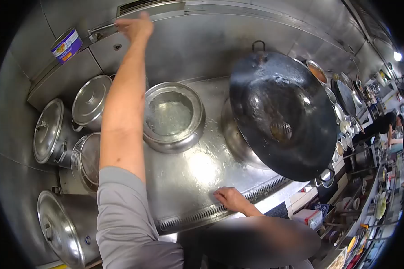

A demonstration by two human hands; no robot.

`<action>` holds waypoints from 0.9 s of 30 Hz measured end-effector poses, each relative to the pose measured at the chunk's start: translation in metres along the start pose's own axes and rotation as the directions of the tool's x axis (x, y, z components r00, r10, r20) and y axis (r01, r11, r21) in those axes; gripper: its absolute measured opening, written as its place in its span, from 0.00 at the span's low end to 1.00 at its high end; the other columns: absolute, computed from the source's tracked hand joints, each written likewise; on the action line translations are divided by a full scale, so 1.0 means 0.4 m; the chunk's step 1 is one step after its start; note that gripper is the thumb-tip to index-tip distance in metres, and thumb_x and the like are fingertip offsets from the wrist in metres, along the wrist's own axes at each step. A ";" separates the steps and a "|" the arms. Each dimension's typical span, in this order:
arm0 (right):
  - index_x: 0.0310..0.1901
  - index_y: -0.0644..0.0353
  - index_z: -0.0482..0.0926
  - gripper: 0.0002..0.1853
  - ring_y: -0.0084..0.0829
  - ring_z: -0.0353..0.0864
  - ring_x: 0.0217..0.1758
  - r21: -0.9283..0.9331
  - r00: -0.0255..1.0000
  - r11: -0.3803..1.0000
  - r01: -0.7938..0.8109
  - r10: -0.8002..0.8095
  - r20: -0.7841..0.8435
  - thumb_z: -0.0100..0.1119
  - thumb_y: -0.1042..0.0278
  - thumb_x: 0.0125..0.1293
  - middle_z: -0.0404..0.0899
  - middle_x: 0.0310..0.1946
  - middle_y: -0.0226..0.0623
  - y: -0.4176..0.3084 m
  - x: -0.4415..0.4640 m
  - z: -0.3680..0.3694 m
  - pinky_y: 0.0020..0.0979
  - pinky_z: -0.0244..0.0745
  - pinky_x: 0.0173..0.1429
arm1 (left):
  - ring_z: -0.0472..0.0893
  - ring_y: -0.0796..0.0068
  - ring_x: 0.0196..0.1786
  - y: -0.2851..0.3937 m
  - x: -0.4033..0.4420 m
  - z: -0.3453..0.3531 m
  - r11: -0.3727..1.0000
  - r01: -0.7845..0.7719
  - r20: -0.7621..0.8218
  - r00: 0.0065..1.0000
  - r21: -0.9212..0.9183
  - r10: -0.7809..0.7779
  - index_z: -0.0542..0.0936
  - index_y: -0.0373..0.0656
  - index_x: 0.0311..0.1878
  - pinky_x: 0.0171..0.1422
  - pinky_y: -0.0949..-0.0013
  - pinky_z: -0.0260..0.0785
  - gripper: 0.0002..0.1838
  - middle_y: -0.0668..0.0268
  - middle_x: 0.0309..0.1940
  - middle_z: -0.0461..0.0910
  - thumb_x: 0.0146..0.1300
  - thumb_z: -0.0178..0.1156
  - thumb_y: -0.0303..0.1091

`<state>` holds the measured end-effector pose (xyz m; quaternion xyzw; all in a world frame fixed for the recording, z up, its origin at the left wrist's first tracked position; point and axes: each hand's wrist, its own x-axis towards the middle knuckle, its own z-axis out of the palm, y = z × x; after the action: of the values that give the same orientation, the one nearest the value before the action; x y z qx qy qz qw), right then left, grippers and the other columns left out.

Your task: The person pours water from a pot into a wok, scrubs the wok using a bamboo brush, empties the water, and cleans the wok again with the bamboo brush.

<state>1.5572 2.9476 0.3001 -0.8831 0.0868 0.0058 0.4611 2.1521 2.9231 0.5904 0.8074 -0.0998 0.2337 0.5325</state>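
My left arm stretches up to the back wall, where my left hand [137, 28] is closed around a metal faucet pipe [102, 29]; the hand hides part of it. Below, partly behind my forearm, a round steel pot [175, 145] holds clear, rippling water [171, 117]. A thin stream seems to fall at its left rim. My right hand [231, 198], its fingers curled and nothing visible in them, is at the front of the steel stove top [184, 179], by the slotted drain [188, 220]. To the right, a large black wok [265, 107] stands tilted over another steel pot [238, 143].
Lidded steel pots [54, 130] crowd the left side, with a wire strainer [86, 161] among them. A purple-labelled can [67, 45] is on the back ledge. Bowls and utensils line the right, where another person [384, 125] stands. A blurred dark oval [260, 242] covers the bottom.
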 end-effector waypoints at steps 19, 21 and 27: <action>0.55 0.65 0.76 0.17 0.65 0.84 0.53 -0.175 0.768 0.878 -0.445 0.274 -0.579 0.60 0.65 0.69 0.84 0.49 0.64 0.137 1.000 -0.141 0.54 0.79 0.59 | 0.80 0.35 0.61 -0.837 -0.571 -0.253 0.865 0.258 0.383 0.815 0.431 -0.434 0.76 0.34 0.58 0.65 0.44 0.72 0.23 0.36 0.54 0.82 0.64 0.65 0.36; 0.49 0.65 0.79 0.14 0.65 0.83 0.55 -0.166 0.785 0.932 -0.322 0.165 -0.597 0.61 0.65 0.68 0.84 0.48 0.65 0.157 0.993 -0.144 0.54 0.78 0.58 | 0.80 0.36 0.61 -0.898 -0.566 -0.243 0.931 0.149 0.433 0.853 0.332 -0.291 0.77 0.35 0.57 0.65 0.45 0.72 0.21 0.38 0.55 0.82 0.62 0.63 0.32; 0.44 0.69 0.81 0.12 0.65 0.83 0.53 0.033 0.734 0.952 -0.304 0.256 -0.628 0.62 0.69 0.64 0.84 0.45 0.64 0.109 0.969 -0.150 0.55 0.77 0.57 | 0.82 0.40 0.58 -0.936 -0.529 -0.252 0.960 0.200 0.482 0.833 0.198 -0.273 0.79 0.34 0.53 0.63 0.50 0.72 0.18 0.41 0.51 0.84 0.58 0.62 0.27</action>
<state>1.9277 2.8169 0.2641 -0.8271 0.3664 -0.2153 0.3678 2.0941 3.1508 0.2161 0.8814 -0.1182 -0.0468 0.4550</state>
